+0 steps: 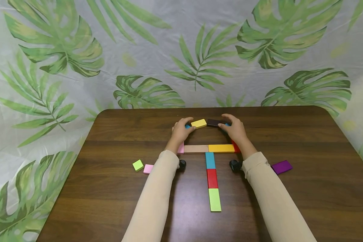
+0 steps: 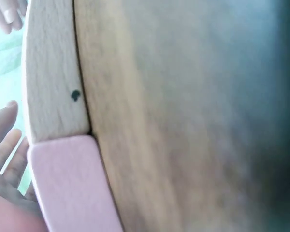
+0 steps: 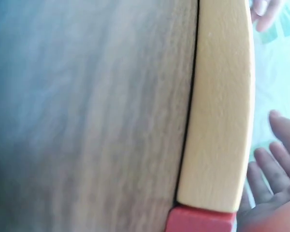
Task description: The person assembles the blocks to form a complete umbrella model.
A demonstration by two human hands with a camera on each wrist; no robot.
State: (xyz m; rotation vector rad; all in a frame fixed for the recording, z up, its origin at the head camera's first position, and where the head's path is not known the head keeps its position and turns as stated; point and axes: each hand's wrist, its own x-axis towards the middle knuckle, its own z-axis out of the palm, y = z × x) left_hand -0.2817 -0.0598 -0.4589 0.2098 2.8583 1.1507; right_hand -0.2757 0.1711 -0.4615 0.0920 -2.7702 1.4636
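Observation:
In the head view my left hand (image 1: pixel 179 131) is at the left end of a yellow block (image 1: pixel 198 124), its thumb by the near corner and its forefinger behind. A small blue piece (image 1: pixel 187 126) shows between them. My right hand (image 1: pixel 237 131) has its thumb at the near edge of a dark block (image 1: pixel 213 123); another blue piece (image 1: pixel 228 124) peeks out beneath. Yellow and dark blocks meet as the top of an arch. Below runs a row of pink (image 1: pixel 180 148), tan (image 1: pixel 196 149), orange-yellow (image 1: pixel 221 148) and red (image 1: pixel 236 147) blocks. Spread fingers show in both wrist views.
From the row a line of blue (image 1: pixel 210 160), red (image 1: pixel 212 178) and lime (image 1: pixel 214 200) blocks runs toward me. A lime square (image 1: pixel 137 165) and pink block (image 1: pixel 148 169) lie left, a purple block (image 1: pixel 282 166) right. A leaf-print cloth (image 1: pixel 199 50) hangs behind the table.

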